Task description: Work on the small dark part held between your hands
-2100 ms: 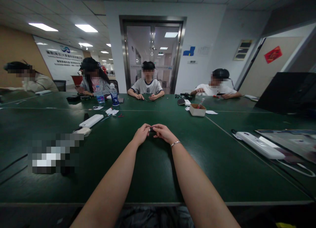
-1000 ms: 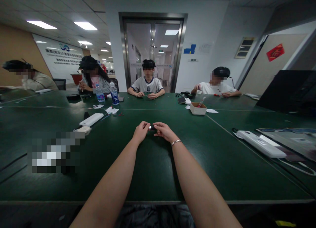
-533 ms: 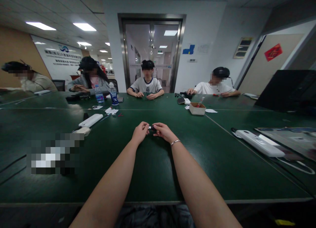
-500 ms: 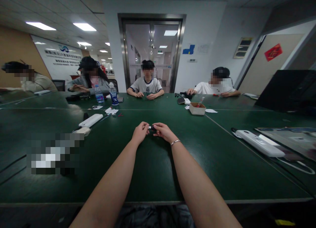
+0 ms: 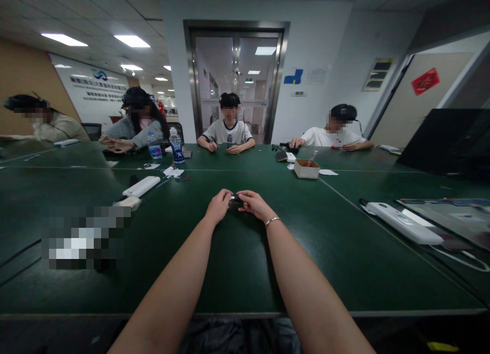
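The left hand and right hand pinch a small dark thing. It looks light and hard; hold left and right ends.

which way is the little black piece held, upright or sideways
Sideways: the little black piece runs across from the left hand, where a silver end shows, to the right hand.

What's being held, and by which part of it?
A small black-and-silver object, too small to identify. The left hand grips its silvery end; the right hand grips its black end.
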A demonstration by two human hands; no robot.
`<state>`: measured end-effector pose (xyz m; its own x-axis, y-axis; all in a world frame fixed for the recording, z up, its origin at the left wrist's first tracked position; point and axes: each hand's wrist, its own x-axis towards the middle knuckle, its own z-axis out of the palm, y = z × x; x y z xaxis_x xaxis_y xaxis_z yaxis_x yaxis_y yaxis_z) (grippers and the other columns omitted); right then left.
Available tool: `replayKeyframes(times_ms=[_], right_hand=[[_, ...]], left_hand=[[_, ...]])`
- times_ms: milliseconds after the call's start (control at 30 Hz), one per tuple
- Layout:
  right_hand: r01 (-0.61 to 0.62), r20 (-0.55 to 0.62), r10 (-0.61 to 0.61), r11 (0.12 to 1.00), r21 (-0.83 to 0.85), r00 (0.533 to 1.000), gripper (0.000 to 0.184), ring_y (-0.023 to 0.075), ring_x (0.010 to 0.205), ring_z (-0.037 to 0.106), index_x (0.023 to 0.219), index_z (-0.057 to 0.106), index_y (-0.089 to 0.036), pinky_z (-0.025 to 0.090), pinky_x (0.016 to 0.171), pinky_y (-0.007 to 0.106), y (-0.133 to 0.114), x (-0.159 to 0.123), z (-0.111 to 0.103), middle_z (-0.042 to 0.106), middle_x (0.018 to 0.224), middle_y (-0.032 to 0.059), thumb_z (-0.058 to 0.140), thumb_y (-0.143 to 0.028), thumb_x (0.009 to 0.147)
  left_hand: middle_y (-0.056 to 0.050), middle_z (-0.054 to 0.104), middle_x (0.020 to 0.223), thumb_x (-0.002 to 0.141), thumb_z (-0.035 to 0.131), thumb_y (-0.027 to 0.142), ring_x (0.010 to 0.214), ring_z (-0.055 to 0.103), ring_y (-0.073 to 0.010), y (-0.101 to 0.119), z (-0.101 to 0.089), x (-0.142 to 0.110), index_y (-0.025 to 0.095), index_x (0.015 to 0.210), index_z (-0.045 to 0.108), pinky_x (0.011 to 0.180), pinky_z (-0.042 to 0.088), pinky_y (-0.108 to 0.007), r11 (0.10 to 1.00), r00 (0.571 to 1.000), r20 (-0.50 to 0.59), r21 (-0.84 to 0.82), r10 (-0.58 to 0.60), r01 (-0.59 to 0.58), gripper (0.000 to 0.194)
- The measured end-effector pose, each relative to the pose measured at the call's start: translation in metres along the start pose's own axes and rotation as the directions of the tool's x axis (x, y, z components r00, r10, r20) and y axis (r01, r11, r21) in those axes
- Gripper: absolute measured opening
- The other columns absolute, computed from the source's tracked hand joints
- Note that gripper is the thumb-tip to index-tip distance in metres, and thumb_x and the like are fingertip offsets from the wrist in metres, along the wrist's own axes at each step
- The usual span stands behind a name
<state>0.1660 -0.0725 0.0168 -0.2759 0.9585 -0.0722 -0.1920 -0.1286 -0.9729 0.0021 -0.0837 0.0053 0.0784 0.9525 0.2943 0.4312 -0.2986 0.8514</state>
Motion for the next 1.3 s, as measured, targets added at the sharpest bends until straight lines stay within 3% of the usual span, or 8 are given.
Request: replayKeyframes(times_ms=[133, 333, 533, 867, 1000, 1167, 1300], right_hand=[[0.014, 0.002, -0.014, 1.000, -0.008, 1.000, 0.008, 0.0030, 0.039, 0.040, 0.091, 0.060, -0.015, 0.059, 0.054, 0.026, 0.0004, 0.0001, -0.0006, 0.048, 0.049, -0.0077, 0.060, -0.014, 0.083], [0.018, 0.008, -0.018, 1.000, -0.009, 1.000, 0.009, 0.0030, 0.040, 0.042, 0.091, 0.060, -0.015, 0.059, 0.056, 0.026, 0.0007, 0.0003, -0.0010, 0.050, 0.052, -0.0069, 0.061, -0.015, 0.082], [0.009, 0.005, -0.009, 1.000, -0.008, 1.000, 0.008, 0.0026, 0.039, 0.041, 0.091, 0.060, -0.015, 0.059, 0.055, 0.026, -0.0002, -0.0005, -0.0001, 0.051, 0.053, -0.0067, 0.060, -0.014, 0.083], [0.010, 0.011, -0.010, 1.000, -0.012, 1.000, 0.009, 0.0026, 0.039, 0.040, 0.089, 0.061, -0.016, 0.059, 0.055, 0.025, -0.0005, -0.0010, -0.0005, 0.049, 0.051, -0.0070, 0.064, -0.017, 0.081], [0.010, 0.011, -0.010, 1.000, -0.003, 1.000, 0.009, 0.0026, 0.040, 0.041, 0.089, 0.060, -0.016, 0.059, 0.055, 0.025, -0.0005, -0.0010, -0.0001, 0.050, 0.052, -0.0069, 0.064, -0.017, 0.081], [-0.001, -0.002, 0.001, 1.000, -0.008, 1.000, 0.007, 0.0019, 0.039, 0.040, 0.089, 0.060, -0.015, 0.059, 0.054, 0.025, -0.0012, -0.0012, 0.0009, 0.052, 0.055, -0.0061, 0.061, -0.014, 0.082], [-0.003, -0.008, 0.003, 1.000, -0.012, 1.000, 0.007, 0.0024, 0.039, 0.041, 0.090, 0.060, -0.015, 0.059, 0.054, 0.025, -0.0014, -0.0016, 0.0011, 0.050, 0.053, -0.0068, 0.060, -0.014, 0.083]], left_hand=[[-0.002, 0.062, 0.088, 0.081, 0.047, 0.026, 0.062, 0.054, -0.0097, -0.0037, 0.0013, 0.0024, 0.020, 0.098, 0.058, 0.062, 0.044, -0.024, 1.000, 0.999, -0.036, 0.011, 0.027, -0.027, 0.021], [0.001, 0.058, 0.069, 0.086, 0.040, 0.039, 0.058, 0.053, -0.0114, -0.0063, 0.0015, 0.0023, 0.022, 0.098, 0.058, 0.058, 0.042, -0.024, 0.999, 1.000, 0.010, 0.019, 0.026, -0.026, 0.026], [-0.003, 0.062, 0.093, 0.082, 0.047, 0.028, 0.066, 0.056, -0.0102, -0.0034, 0.0009, 0.0022, 0.022, 0.099, 0.058, 0.064, 0.045, -0.024, 0.999, 0.999, -0.026, 0.032, 0.027, -0.026, 0.022], [0.002, 0.059, 0.068, 0.086, 0.041, 0.043, 0.058, 0.054, -0.0112, 0.0000, 0.0001, -0.0010, 0.023, 0.092, 0.059, 0.059, 0.042, -0.024, 0.999, 1.000, 0.003, 0.041, 0.019, -0.020, 0.028], [0.001, 0.061, 0.074, 0.086, 0.041, 0.042, 0.058, 0.055, -0.0106, -0.0011, 0.0002, 0.0001, 0.022, 0.095, 0.059, 0.059, 0.043, -0.024, 1.000, 1.000, -0.015, 0.024, 0.006, -0.005, 0.028], [0.000, 0.063, 0.080, 0.083, 0.046, 0.028, 0.061, 0.057, -0.0103, -0.0067, 0.0021, 0.0029, 0.022, 0.098, 0.058, 0.062, 0.045, -0.024, 1.000, 0.999, -0.038, 0.020, 0.020, -0.019, 0.021], [0.000, 0.063, 0.077, 0.084, 0.046, 0.031, 0.062, 0.057, -0.0109, -0.0074, 0.0022, 0.0027, 0.022, 0.097, 0.058, 0.062, 0.045, -0.025, 0.999, 0.999, -0.029, 0.027, 0.030, -0.029, 0.020]])
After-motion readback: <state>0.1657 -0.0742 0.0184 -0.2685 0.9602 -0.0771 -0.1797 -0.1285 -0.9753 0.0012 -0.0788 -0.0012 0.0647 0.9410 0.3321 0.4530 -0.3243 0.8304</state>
